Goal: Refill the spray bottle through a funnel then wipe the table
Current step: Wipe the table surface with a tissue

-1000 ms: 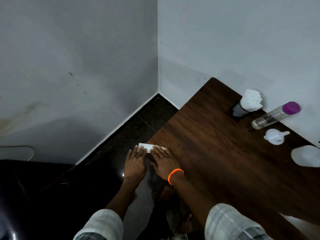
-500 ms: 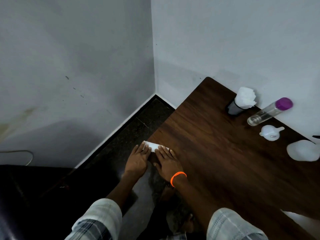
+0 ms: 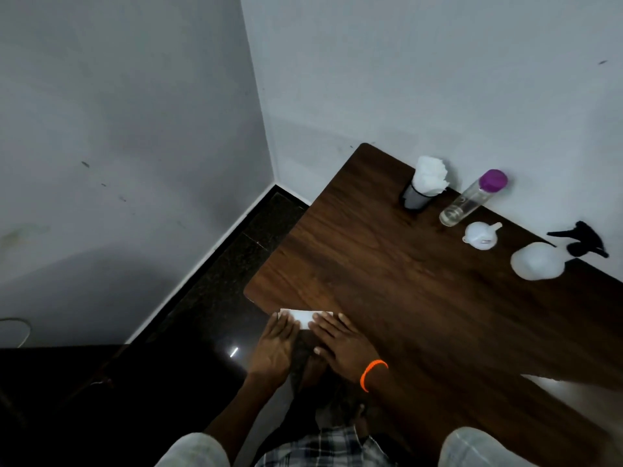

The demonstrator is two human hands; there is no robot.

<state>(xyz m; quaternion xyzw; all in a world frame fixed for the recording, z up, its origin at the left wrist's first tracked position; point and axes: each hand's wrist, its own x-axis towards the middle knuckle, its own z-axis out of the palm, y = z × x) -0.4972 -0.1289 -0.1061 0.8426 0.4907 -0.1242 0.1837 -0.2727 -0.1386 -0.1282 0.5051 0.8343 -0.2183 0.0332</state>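
We look down from head height at a dark wooden table [image 3: 421, 298] set into the corner of a room with pale grey walls [image 3: 135, 129] and a black glossy floor [image 3: 188, 332]. Near the table's left front corner lies a folded white paper towel [image 3: 305, 317], a narrow strip whose long axis runs left to right along the table edge, its left end pointing toward the corner. Our left hand [image 3: 274, 350] lies flat with straight fingers, the fingertips pressing on the towel's left part while the palm hangs past the table edge. Our right hand [image 3: 340, 343], with an orange band [image 3: 372, 375] on its wrist, also lies flat, fingers spread and pressing on the towel's right part; neither hand curls round it. Along the far edge by the wall, well apart from the hands, stands a row of things: a dark cup [image 3: 416, 197] stuffed with white tissue [image 3: 431, 175]; just beside it a clear bottle [image 3: 472, 198] with a purple cap, which appears to tilt up and to the right in this wide view; near that a small white funnel [image 3: 480, 234], its spout pointing right; and farther right a white spray bottle [image 3: 537, 261], its black trigger head [image 3: 585, 242] toward the wall and its nozzle pointing left. Checked sleeves [image 3: 195, 449] show at the bottom.
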